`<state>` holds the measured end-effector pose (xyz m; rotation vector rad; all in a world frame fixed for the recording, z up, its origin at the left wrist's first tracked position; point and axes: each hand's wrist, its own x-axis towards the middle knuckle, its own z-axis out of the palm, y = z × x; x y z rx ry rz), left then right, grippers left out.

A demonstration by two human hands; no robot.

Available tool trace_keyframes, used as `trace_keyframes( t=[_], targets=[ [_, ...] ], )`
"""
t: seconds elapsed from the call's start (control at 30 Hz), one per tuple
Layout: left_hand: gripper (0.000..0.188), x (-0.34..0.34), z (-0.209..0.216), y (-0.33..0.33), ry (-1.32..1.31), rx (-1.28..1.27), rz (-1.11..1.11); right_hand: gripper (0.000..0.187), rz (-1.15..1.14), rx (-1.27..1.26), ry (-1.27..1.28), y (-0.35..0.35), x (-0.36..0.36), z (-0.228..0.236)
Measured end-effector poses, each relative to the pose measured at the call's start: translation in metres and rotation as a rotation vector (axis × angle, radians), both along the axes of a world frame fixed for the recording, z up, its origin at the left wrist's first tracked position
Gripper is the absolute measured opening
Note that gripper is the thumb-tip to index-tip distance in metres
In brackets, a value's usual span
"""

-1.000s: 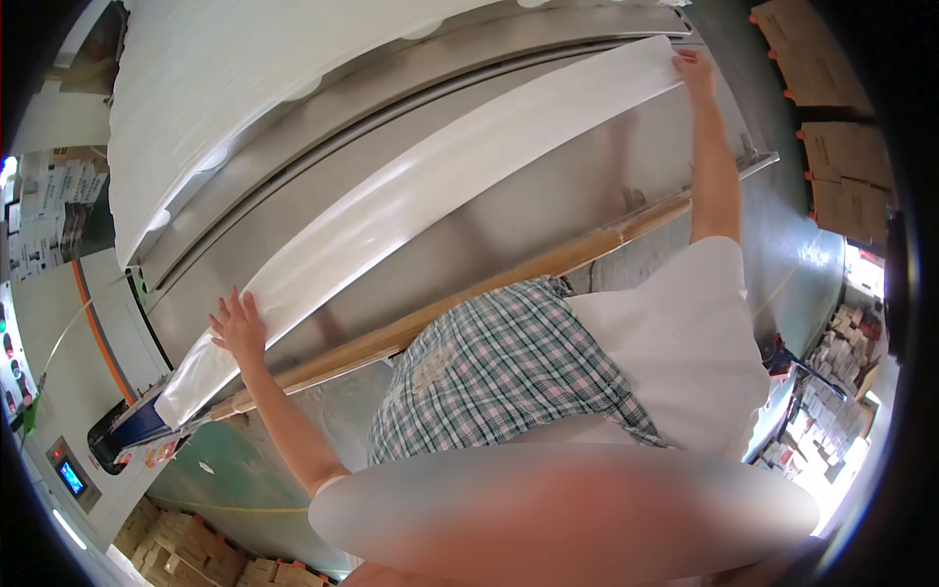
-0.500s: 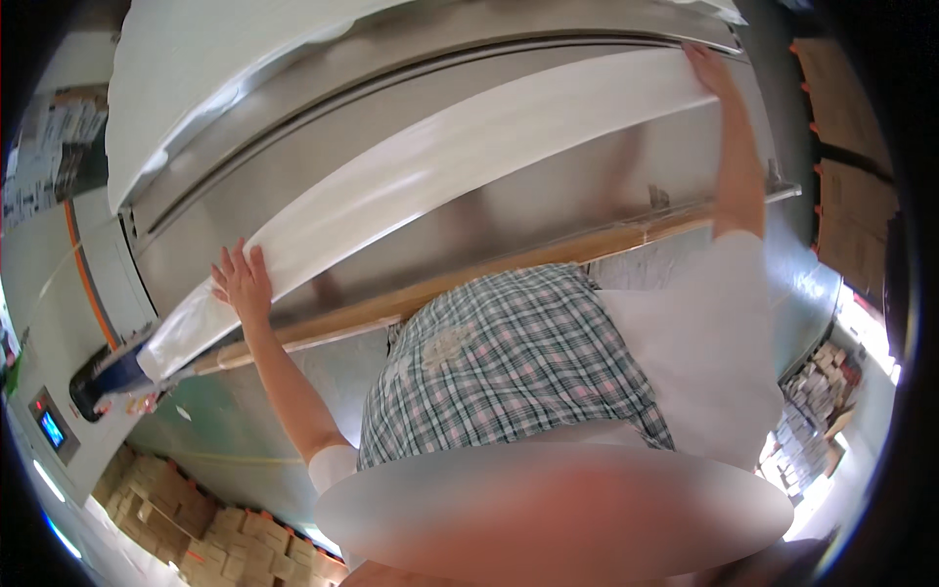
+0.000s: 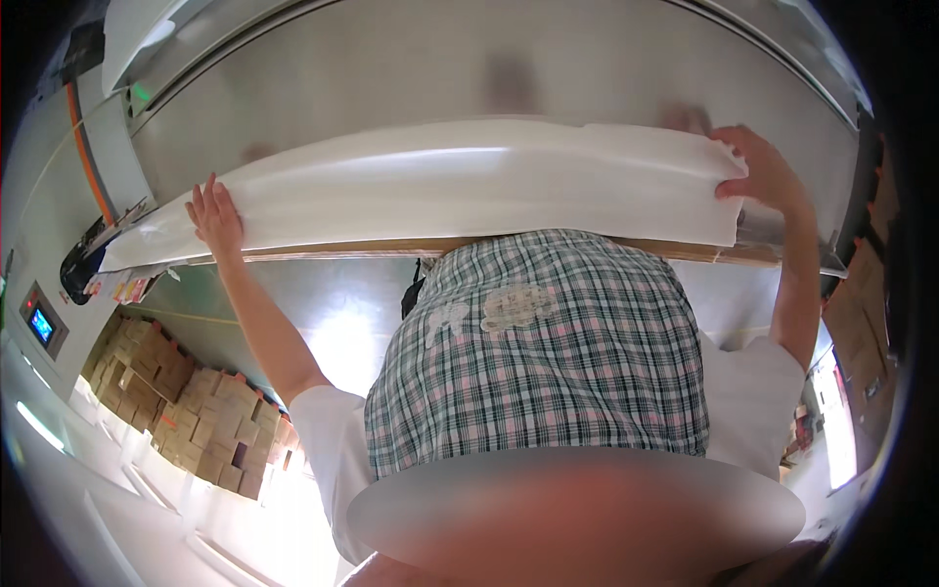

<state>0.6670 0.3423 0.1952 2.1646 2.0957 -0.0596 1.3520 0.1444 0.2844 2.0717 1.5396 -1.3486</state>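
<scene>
A long, glossy white strip of sheet material (image 3: pixel 469 186) lies across the metal worktop in front of me, bowed by the lens. My left hand (image 3: pixel 217 217) rests on its left part, fingers stretched out and a little apart. At the other end, my right hand (image 3: pixel 768 174) curls its fingers and thumb about the strip's crinkled edge. The strip's near edge runs along the wooden front edge (image 3: pixel 323 251) of the worktop, close to my checked apron (image 3: pixel 558 362). Its left tip reaches a dark, rounded object (image 3: pixel 80 266) beside some printed papers.
The grey metal worktop (image 3: pixel 411 83) stretches beyond the strip, with a dark groove behind it. At left stands a white machine side with a small lit screen (image 3: pixel 41 325). Stacked cardboard boxes (image 3: pixel 215 426) are at lower left, and more cartons (image 3: pixel 861 313) at right.
The white strip has come nearer to me, up to the worktop's front edge. My right hand has moved nearer with its end and curled; my left hand still lies on it.
</scene>
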Motion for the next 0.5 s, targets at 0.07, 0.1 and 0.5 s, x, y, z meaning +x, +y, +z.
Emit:
trace_keyframes(
  t=[0.07, 0.1, 0.5],
  targets=[
    [0.050, 0.005, 0.006, -0.001, 0.050, -0.013, 0.031, 0.057, 0.054, 0.057, 0.216, 0.018, -0.011, -0.010],
    [0.050, 0.009, 0.007, 0.002, 0.043, -0.020, 0.026, 0.057, 0.099, 0.121, 0.421, 0.028, -0.018, -0.012],
    [0.044, 0.019, 0.017, -0.007, 0.087, 0.027, 0.071, 0.071, 0.465, 0.131, 0.434, 0.065, -0.117, -0.031]
  ],
)
